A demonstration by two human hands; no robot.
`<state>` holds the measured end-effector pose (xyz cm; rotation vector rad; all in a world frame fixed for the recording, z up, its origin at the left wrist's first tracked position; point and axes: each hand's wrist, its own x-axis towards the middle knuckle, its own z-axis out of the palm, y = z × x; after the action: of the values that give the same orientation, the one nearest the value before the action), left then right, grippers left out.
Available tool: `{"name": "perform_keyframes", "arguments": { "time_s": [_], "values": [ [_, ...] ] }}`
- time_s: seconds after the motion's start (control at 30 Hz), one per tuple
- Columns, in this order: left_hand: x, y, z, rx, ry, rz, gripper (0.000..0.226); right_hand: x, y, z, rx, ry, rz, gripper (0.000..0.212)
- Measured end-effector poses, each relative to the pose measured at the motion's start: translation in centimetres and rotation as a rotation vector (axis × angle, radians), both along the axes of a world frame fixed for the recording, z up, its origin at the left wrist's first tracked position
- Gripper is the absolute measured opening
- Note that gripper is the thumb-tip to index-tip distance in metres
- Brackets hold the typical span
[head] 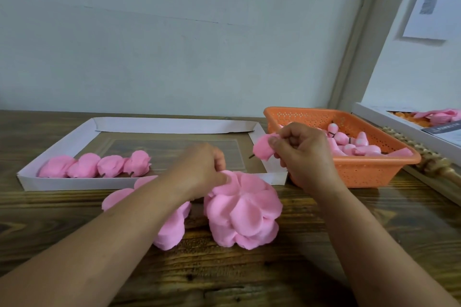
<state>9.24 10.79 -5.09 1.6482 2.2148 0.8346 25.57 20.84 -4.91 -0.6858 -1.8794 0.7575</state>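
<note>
Pinching seemingly soft, featherlight bud [260, 151] by its petals, right grip [304, 157] clamped, stem [251, 156] the firmer hold; left grip [199, 169] nips petal stack [244, 209].

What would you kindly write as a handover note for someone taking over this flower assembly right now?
Right hand: holds a pink bud on a dark stem, one petal wrapped round it, above the tray's right end.
Left hand: pinches the top of the petal stack on the wooden table; more loose petals lie under the forearm.
Done: four finished flowers lie in a row in the white tray.
Left: probably add petals to the held bud, tray it, then work through the bare buds in the orange basket.
</note>
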Motion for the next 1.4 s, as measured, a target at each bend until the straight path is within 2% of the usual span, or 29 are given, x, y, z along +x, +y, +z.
{"name": "perform_keyframes", "arguments": {
  "time_s": [0.17, 0.23, 0.27, 0.43, 0.6, 0.67, 0.8, 0.97, 1.07, 1.27, 1.4],
  "values": [
    [-0.5, -0.3, 0.5, 0.141, -0.600, 0.100, 0.027, 0.1, 0.2, -0.1, -0.086, 0.162, 0.057, 0.022],
    [-0.4, -0.5, 0.5, 0.146, -0.689, 0.079, 0.026, 0.1, 0.3, -0.1, -0.099, 0.181, 0.072, 0.022],
    [-0.3, -0.5, 0.3, 0.161, -0.659, 0.071, 0.026, 0.1, 0.3, -0.2, -0.104, 0.187, 0.080, 0.022],
    [-0.1, 0.2, -0.7, 0.268, -0.223, 0.014, 0.018, 0.1, 0.2, -0.2, -0.108, 0.182, 0.093, 0.021],
    [-0.4, 1.1, -1.1, 0.364, -0.203, -0.119, 0.018, 0.2, 0.3, -0.2, -0.083, 0.189, 0.090, 0.022],
    [-0.5, 1.5, -1.1, 0.340, -0.156, -0.140, 0.021, 0.3, 0.3, -0.2, -0.075, 0.198, 0.090, 0.023],
    [-1.0, 1.6, -0.9, 0.292, -0.032, -0.080, 0.028, 0.5, 0.5, -0.2, -0.079, 0.220, 0.084, 0.023],
    [-1.3, 0.9, 0.2, 0.217, 0.054, -0.134, 0.014, 0.4, 0.4, -0.3, -0.047, 0.166, 0.092, 0.023],
    [-1.8, 0.6, 0.9, 0.208, 0.119, -0.088, 0.011, 0.4, 0.3, -0.2, -0.054, 0.160, 0.084, 0.023],
    [-1.1, 0.4, 0.4, -0.113, 0.274, -0.341, 0.038, 0.2, -0.2, -0.3, -0.023, 0.081, 0.063, 0.010],
    [-0.9, 0.5, 0.0, -0.107, 0.308, -0.323, 0.032, 0.2, -0.3, -0.2, -0.024, 0.061, 0.049, 0.009]
  ]
}}
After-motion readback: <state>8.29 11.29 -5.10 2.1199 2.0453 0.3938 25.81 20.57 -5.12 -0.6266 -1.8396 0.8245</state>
